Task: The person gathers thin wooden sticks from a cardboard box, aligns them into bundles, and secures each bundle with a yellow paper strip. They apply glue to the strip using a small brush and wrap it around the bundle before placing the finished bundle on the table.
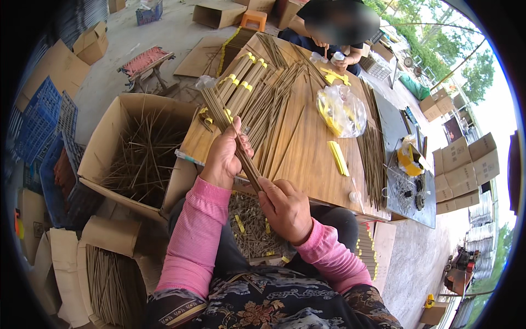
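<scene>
A slim bundle of thin brown sticks point(250, 169) slants across in front of me, over the near edge of the wooden table point(298, 170). Around its middle, my left hand point(223, 157) is closed with the thumb on top. My right hand point(286, 209) grips the lower end between thumb and fingers. Near the left hand, a yellow band shows at the bundle's upper part. Just beyond lie finished-looking bundles with yellow bands point(239, 82) and many loose sticks point(276, 107). Yellow paper strips point(338, 158) rest to the right.
A cardboard box point(101, 159) of loose sticks stands at left, another box point(109, 285) below it. On the table are a clear bag point(341, 112) of yellow strips and a row of sticks point(371, 153). Across the table, another person point(334, 33) handles small items.
</scene>
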Action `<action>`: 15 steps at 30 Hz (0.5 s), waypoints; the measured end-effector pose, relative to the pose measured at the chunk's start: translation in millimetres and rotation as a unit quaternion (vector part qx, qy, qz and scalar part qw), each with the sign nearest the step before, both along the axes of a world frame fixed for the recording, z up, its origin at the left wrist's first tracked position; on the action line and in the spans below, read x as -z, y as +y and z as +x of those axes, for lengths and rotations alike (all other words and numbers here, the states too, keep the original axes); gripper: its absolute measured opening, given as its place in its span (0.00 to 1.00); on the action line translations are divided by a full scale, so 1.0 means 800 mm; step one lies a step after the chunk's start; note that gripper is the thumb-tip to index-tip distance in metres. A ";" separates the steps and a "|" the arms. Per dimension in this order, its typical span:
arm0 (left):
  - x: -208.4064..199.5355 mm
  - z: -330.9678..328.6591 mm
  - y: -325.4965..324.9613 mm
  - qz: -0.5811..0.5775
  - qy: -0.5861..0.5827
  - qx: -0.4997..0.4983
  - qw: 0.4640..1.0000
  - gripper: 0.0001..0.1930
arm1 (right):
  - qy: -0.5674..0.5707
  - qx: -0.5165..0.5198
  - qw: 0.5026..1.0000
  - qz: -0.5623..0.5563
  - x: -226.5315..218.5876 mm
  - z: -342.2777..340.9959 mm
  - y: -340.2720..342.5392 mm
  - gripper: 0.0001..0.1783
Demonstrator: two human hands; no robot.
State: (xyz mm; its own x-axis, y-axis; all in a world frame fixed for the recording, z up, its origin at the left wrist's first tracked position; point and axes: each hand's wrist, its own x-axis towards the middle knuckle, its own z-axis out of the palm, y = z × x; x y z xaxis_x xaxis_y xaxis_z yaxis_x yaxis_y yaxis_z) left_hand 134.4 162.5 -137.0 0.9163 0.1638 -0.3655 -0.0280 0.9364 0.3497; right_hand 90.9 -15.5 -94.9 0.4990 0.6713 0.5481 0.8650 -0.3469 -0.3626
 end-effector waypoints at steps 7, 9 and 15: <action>0.004 0.004 0.000 0.003 0.015 0.016 1.000 0.19 | 0.076 0.038 0.996 0.015 -0.007 0.001 -0.005 0.14; -0.002 0.002 -0.005 0.040 0.033 0.004 0.999 0.20 | 0.067 0.032 0.997 0.007 -0.005 0.003 -0.007 0.14; 0.011 0.008 -0.008 0.048 -0.004 -0.001 0.999 0.23 | 0.052 0.004 0.999 -0.014 -0.008 0.005 -0.008 0.14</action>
